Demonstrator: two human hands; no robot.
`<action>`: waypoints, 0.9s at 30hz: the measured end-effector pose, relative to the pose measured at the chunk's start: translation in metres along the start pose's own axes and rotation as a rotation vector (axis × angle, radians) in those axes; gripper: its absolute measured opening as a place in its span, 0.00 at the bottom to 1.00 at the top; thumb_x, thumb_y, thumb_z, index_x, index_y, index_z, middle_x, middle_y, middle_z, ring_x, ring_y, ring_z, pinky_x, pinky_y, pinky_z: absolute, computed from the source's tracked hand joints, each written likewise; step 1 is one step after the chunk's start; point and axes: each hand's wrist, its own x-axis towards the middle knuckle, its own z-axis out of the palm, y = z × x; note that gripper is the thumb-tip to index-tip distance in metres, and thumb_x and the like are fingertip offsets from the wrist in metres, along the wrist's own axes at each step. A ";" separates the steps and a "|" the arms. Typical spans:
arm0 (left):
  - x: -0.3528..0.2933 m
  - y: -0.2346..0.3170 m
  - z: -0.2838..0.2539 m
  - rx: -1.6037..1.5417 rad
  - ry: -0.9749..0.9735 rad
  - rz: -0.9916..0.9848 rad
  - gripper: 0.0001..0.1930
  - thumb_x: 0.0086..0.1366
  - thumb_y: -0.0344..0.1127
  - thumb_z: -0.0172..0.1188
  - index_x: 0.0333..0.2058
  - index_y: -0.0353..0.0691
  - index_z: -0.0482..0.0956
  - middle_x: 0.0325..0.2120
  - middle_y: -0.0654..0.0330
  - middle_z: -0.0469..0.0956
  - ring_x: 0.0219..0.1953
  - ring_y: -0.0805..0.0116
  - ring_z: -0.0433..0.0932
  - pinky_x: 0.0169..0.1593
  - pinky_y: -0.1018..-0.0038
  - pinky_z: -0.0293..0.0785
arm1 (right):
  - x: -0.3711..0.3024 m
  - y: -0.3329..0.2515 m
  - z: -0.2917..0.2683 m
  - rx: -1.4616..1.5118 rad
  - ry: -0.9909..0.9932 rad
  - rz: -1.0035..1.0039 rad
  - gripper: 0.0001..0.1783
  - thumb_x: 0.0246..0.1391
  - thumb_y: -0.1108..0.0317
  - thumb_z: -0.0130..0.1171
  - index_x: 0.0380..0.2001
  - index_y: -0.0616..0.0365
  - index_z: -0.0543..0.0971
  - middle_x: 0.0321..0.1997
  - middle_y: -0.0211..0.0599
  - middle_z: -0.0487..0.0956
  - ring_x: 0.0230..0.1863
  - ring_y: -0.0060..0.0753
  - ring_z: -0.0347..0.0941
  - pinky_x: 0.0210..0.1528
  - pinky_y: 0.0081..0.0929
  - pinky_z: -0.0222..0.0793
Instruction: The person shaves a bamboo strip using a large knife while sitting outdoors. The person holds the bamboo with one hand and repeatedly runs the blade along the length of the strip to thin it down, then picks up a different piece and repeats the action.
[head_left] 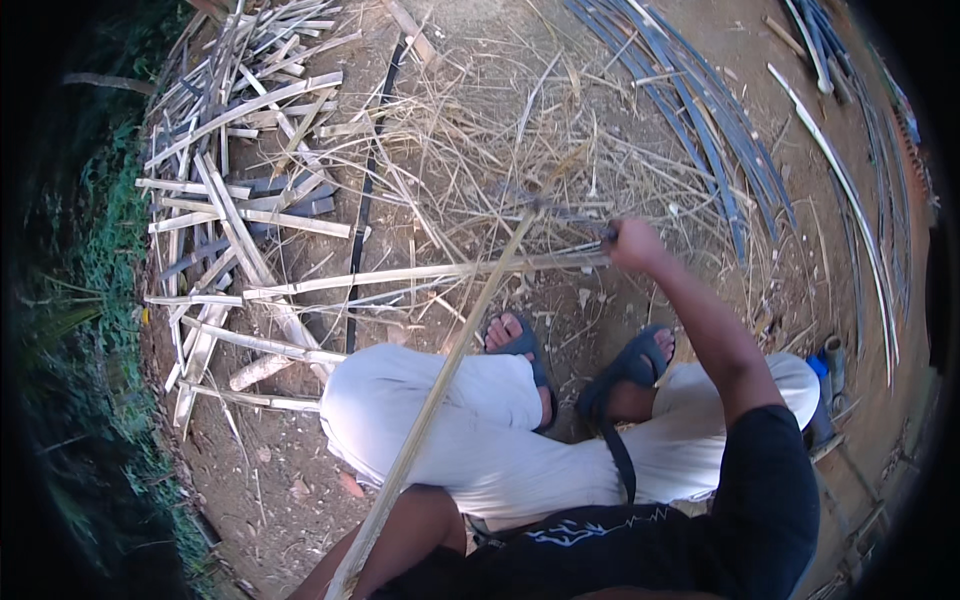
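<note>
My right hand (pixel 637 246) is closed around the dark handle of a long-bladed knife (pixel 572 216), held out ahead of my feet. Its dark, blurred blade points left and meets the far end of a long split bamboo strip (pixel 445 375). From there the strip slants back over my left thigh to the lower edge of the head view. My left arm (pixel 430 518) is bent beside the strip's near part. The left hand itself lies outside the picture, so its grip is hidden.
Split bamboo pieces (pixel 250 215) lie heaped at the left, beside green plants (pixel 95 330). Thin shavings (pixel 450 140) cover the ground ahead. Dark bamboo strips (pixel 690 110) lie at the far right. My sandalled feet (pixel 520 350) are just below the knife. A blue object (pixel 818 365) stands by my right knee.
</note>
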 end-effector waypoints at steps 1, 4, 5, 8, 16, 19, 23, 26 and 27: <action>0.002 -0.001 0.000 -0.012 -0.004 0.005 0.14 0.69 0.40 0.51 0.23 0.51 0.61 0.09 0.79 0.62 0.07 0.88 0.56 0.14 0.87 0.51 | 0.026 0.031 0.002 -0.063 0.013 0.061 0.17 0.45 0.60 0.63 0.35 0.63 0.81 0.34 0.55 0.81 0.38 0.57 0.79 0.46 0.45 0.75; 0.003 0.000 -0.002 0.004 -0.011 0.013 0.14 0.69 0.40 0.51 0.23 0.51 0.61 0.09 0.79 0.62 0.07 0.88 0.56 0.14 0.87 0.51 | 0.045 0.024 0.003 -0.136 -0.004 0.063 0.16 0.46 0.61 0.62 0.34 0.63 0.82 0.34 0.55 0.81 0.39 0.56 0.79 0.45 0.45 0.76; 0.001 0.001 -0.002 0.011 -0.006 0.018 0.14 0.69 0.40 0.51 0.23 0.51 0.61 0.09 0.79 0.62 0.07 0.88 0.56 0.14 0.87 0.51 | 0.046 0.018 -0.001 -0.157 -0.019 0.034 0.15 0.47 0.61 0.61 0.33 0.63 0.82 0.34 0.55 0.81 0.39 0.55 0.80 0.44 0.44 0.76; 0.003 -0.003 0.000 0.004 -0.001 0.015 0.14 0.69 0.41 0.51 0.23 0.51 0.61 0.09 0.79 0.62 0.07 0.88 0.56 0.14 0.87 0.52 | -0.007 -0.024 -0.014 -0.007 -0.002 -0.030 0.14 0.48 0.62 0.61 0.33 0.62 0.81 0.31 0.54 0.81 0.36 0.52 0.80 0.43 0.44 0.77; 0.002 -0.002 -0.006 0.006 -0.004 0.002 0.15 0.69 0.41 0.51 0.23 0.51 0.61 0.09 0.79 0.62 0.07 0.88 0.56 0.14 0.87 0.52 | -0.033 -0.055 -0.014 0.054 0.018 -0.329 0.14 0.45 0.62 0.61 0.30 0.62 0.79 0.28 0.52 0.81 0.33 0.54 0.80 0.39 0.47 0.76; 0.003 -0.001 -0.007 -0.001 0.006 0.009 0.15 0.69 0.42 0.51 0.23 0.51 0.61 0.09 0.79 0.62 0.07 0.88 0.56 0.14 0.87 0.52 | -0.005 -0.020 -0.004 -0.031 0.049 -0.108 0.13 0.44 0.62 0.61 0.27 0.63 0.78 0.26 0.52 0.80 0.32 0.55 0.79 0.39 0.47 0.76; -0.004 0.000 -0.007 0.014 0.029 0.015 0.15 0.69 0.42 0.51 0.23 0.51 0.61 0.09 0.79 0.62 0.07 0.88 0.56 0.14 0.87 0.52 | -0.038 -0.045 -0.022 0.027 0.002 -0.289 0.12 0.45 0.63 0.59 0.28 0.62 0.80 0.27 0.55 0.80 0.32 0.57 0.79 0.40 0.47 0.75; -0.003 0.001 -0.012 0.019 0.043 0.008 0.15 0.69 0.42 0.51 0.23 0.51 0.61 0.09 0.79 0.62 0.07 0.88 0.56 0.14 0.87 0.52 | -0.035 -0.049 -0.022 0.107 -0.049 -0.243 0.12 0.45 0.64 0.59 0.29 0.63 0.81 0.26 0.57 0.80 0.32 0.57 0.79 0.41 0.47 0.75; -0.001 0.001 -0.013 0.012 0.042 0.004 0.15 0.69 0.42 0.51 0.23 0.51 0.61 0.09 0.79 0.62 0.07 0.87 0.56 0.14 0.87 0.52 | -0.016 -0.030 -0.013 0.097 -0.037 -0.151 0.13 0.45 0.64 0.60 0.30 0.63 0.80 0.26 0.57 0.79 0.32 0.57 0.79 0.41 0.47 0.75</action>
